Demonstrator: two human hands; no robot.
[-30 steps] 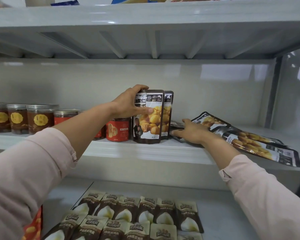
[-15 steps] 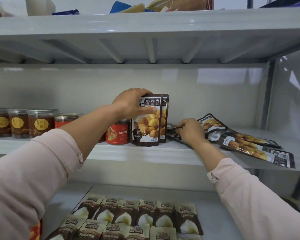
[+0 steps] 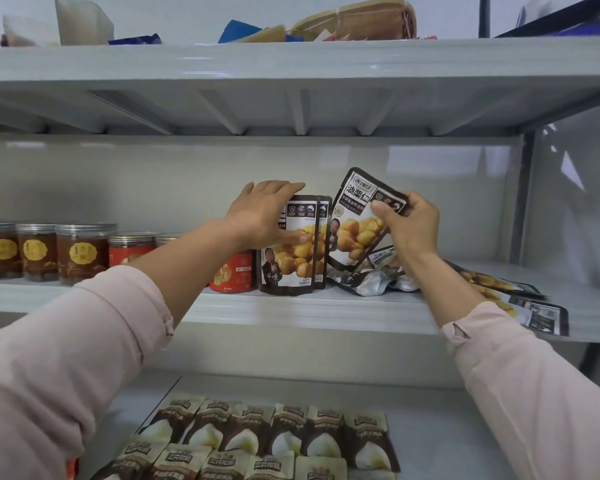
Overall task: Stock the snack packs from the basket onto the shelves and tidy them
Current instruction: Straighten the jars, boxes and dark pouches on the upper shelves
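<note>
Right hand (image 3: 413, 230) has raised a pack (image 3: 355, 233); left hand (image 3: 260, 216) grips upright packs (image 3: 291, 268).

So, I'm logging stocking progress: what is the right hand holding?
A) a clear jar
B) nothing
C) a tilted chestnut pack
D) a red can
C: the right hand pinches a tilted chestnut pack by its top, beside the upright packs that the left hand grips.

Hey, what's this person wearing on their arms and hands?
Loose pale pink long sleeves cover both arms, left sleeve and right sleeve, ending short of the wrists. The right cuff has a small slit. The left hand and right hand are bare: no gloves, rings or watch visible.
</note>
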